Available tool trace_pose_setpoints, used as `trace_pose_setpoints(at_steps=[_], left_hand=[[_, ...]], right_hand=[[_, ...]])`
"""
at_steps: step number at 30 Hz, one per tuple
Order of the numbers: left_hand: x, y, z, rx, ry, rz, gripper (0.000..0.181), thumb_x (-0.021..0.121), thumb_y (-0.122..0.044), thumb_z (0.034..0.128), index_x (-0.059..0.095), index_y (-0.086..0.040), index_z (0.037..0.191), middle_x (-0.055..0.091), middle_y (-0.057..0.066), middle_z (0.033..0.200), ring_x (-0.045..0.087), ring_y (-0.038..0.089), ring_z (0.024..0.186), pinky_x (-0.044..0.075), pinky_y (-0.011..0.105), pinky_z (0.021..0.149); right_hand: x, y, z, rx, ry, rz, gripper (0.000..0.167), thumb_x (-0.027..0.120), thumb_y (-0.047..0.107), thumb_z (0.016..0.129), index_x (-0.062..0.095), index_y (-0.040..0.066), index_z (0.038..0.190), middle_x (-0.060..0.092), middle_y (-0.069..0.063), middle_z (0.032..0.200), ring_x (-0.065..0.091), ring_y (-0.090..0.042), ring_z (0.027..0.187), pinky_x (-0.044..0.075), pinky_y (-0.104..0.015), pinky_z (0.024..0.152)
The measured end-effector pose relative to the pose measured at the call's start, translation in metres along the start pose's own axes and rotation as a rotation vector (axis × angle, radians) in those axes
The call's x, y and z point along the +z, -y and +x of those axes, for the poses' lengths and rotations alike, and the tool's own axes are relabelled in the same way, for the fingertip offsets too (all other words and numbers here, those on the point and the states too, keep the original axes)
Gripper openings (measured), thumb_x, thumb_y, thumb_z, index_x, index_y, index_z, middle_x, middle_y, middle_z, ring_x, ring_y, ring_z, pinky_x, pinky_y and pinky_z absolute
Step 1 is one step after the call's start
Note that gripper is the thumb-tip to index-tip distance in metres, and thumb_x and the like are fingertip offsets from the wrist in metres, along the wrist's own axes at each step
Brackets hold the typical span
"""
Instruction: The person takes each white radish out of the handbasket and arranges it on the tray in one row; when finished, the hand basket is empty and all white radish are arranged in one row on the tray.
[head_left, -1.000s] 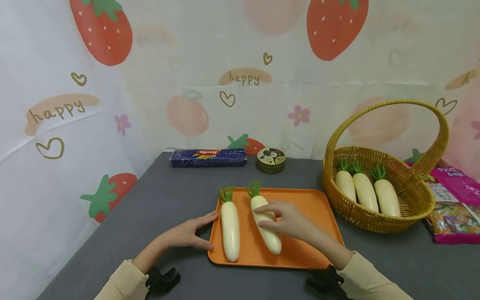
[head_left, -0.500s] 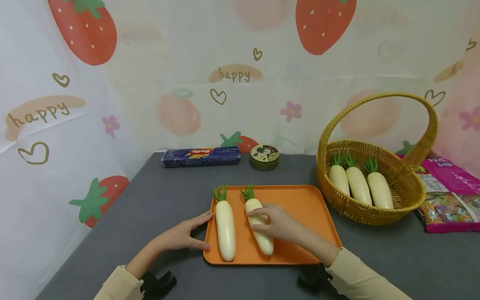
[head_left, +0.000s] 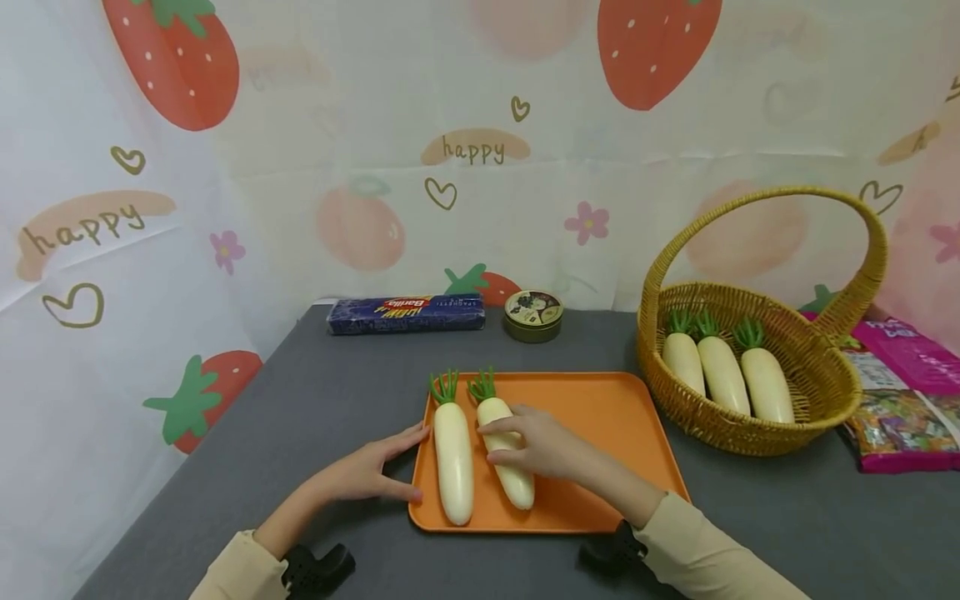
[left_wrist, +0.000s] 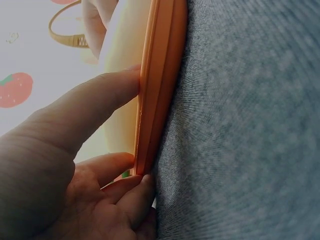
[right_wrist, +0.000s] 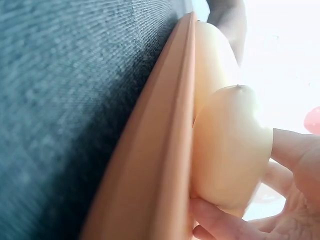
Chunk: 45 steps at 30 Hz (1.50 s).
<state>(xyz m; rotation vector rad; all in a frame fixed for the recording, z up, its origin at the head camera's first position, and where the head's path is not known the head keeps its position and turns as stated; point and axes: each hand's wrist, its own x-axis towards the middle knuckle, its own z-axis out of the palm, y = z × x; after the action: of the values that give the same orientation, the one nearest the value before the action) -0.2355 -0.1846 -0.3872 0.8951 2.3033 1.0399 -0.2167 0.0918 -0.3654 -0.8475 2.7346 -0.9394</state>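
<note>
Two white radishes with green tops lie on an orange tray (head_left: 592, 408), roughly side by side. My right hand (head_left: 536, 446) grips the right-hand radish (head_left: 513, 483) from above, thumb and fingers around its middle; in the right wrist view that radish (right_wrist: 230, 150) rests low behind the tray's rim. The other radish (head_left: 453, 467) lies along the tray's left side. My left hand (head_left: 360, 475) touches the tray's left edge, with thumb and fingers spread apart. In the left wrist view, the thumb and fingertips of this hand (left_wrist: 85, 150) meet the tray's rim (left_wrist: 157, 75).
At the right, a wicker basket (head_left: 825, 408) with a tall handle holds 3 more radishes (head_left: 723, 375). Behind it lies a pink snack bag (head_left: 907, 417). A blue spaghetti box (head_left: 405, 315) and a round tin (head_left: 533, 317) stand along the back of the grey table (head_left: 345, 375).
My right hand has moved left with its radish, bringing it closer to the left radish and a little more upright. The left hand stays at the tray's edge. The head view has shifted slightly.
</note>
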Motion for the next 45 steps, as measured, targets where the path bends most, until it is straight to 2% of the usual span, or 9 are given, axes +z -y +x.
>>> trace_pose_setpoints(at_steps=[6, 12, 17, 25, 30, 31, 34, 39, 45], left_hand=[[-0.001, -0.003, 0.003, 0.008, 0.007, -0.003, 0.082, 0.068, -0.032, 0.0801, 0.023, -0.002, 0.141, 0.014, 0.02, 0.145, 0.012, 0.035, 0.13, 0.016, 0.054, 0.098], [0.001, -0.003, 0.007, 0.011, 0.01, 0.014, 0.082, 0.068, -0.033, 0.08, 0.023, -0.002, 0.141, 0.014, 0.02, 0.144, 0.012, 0.034, 0.13, 0.016, 0.053, 0.099], [0.0, -0.003, 0.008, 0.017, 0.009, 0.016, 0.083, 0.068, -0.034, 0.0794, 0.023, -0.001, 0.141, 0.014, 0.02, 0.144, 0.012, 0.034, 0.13, 0.016, 0.052, 0.099], [0.001, 0.0, 0.005, 0.018, 0.016, 0.02, 0.082, 0.067, -0.034, 0.0804, 0.023, 0.0, 0.141, 0.015, 0.02, 0.144, 0.013, 0.035, 0.13, 0.016, 0.053, 0.099], [0.0, -0.001, 0.002, 0.051, 0.009, 0.004, 0.082, 0.067, -0.033, 0.0806, 0.023, 0.001, 0.141, 0.014, 0.023, 0.144, 0.011, 0.038, 0.129, 0.014, 0.055, 0.098], [0.0, -0.001, 0.001, 0.068, 0.01, 0.024, 0.081, 0.066, -0.033, 0.0816, 0.022, 0.0, 0.141, 0.014, 0.023, 0.143, 0.012, 0.038, 0.129, 0.016, 0.056, 0.097], [0.0, -0.002, 0.0, 0.083, 0.014, 0.026, 0.08, 0.065, -0.032, 0.0818, 0.022, -0.001, 0.142, 0.014, 0.024, 0.143, 0.012, 0.039, 0.129, 0.016, 0.056, 0.097], [-0.001, -0.002, 0.0, 0.054, 0.015, -0.006, 0.082, 0.066, -0.033, 0.0814, 0.022, 0.001, 0.141, 0.012, 0.023, 0.144, 0.01, 0.038, 0.129, 0.014, 0.056, 0.097], [-0.001, 0.0, 0.0, 0.03, 0.006, 0.0, 0.08, 0.067, -0.03, 0.0815, 0.022, -0.001, 0.141, 0.014, 0.021, 0.144, 0.011, 0.037, 0.13, 0.016, 0.055, 0.098]], right_hand=[[-0.003, 0.001, -0.001, 0.023, 0.011, 0.024, 0.036, 0.063, 0.026, 0.085, 0.061, 0.013, 0.119, 0.044, -0.023, 0.125, 0.043, -0.035, 0.111, 0.037, -0.047, 0.087], [-0.005, -0.002, -0.004, 0.013, 0.0, 0.012, 0.052, 0.061, 0.027, 0.086, 0.046, 0.015, 0.134, 0.032, -0.028, 0.134, 0.032, -0.042, 0.121, 0.032, -0.051, 0.092], [-0.007, -0.003, -0.006, -0.003, -0.019, 0.02, 0.059, 0.062, 0.028, 0.085, 0.039, 0.015, 0.138, 0.035, -0.027, 0.132, 0.038, -0.04, 0.117, 0.036, -0.049, 0.089], [-0.011, -0.006, -0.014, -0.048, -0.023, 0.063, 0.054, 0.063, 0.026, 0.085, 0.046, 0.008, 0.133, 0.044, -0.02, 0.127, 0.049, -0.032, 0.108, 0.043, -0.041, 0.083], [-0.015, -0.008, -0.02, -0.018, -0.031, 0.238, 0.047, 0.062, 0.023, 0.086, 0.049, 0.009, 0.13, 0.046, -0.015, 0.128, 0.058, -0.027, 0.095, 0.05, -0.032, 0.061], [-0.016, -0.009, -0.021, -0.017, -0.034, 0.272, 0.045, 0.062, 0.022, 0.086, 0.051, 0.008, 0.128, 0.046, -0.015, 0.128, 0.059, -0.026, 0.094, 0.051, -0.03, 0.057], [-0.019, -0.011, -0.025, -0.026, -0.052, 0.299, 0.042, 0.062, 0.022, 0.086, 0.053, 0.006, 0.125, 0.048, -0.017, 0.126, 0.06, -0.026, 0.093, 0.05, -0.03, 0.052], [-0.039, -0.018, -0.041, -0.022, -0.099, 0.312, 0.045, 0.059, 0.023, 0.088, 0.05, 0.004, 0.127, 0.052, -0.021, 0.119, 0.06, -0.029, 0.09, 0.051, -0.032, 0.054], [-0.082, -0.033, -0.067, 0.01, -0.19, 0.281, 0.048, 0.06, 0.026, 0.087, 0.049, 0.007, 0.129, 0.046, -0.018, 0.127, 0.056, -0.03, 0.1, 0.051, -0.028, 0.058]])
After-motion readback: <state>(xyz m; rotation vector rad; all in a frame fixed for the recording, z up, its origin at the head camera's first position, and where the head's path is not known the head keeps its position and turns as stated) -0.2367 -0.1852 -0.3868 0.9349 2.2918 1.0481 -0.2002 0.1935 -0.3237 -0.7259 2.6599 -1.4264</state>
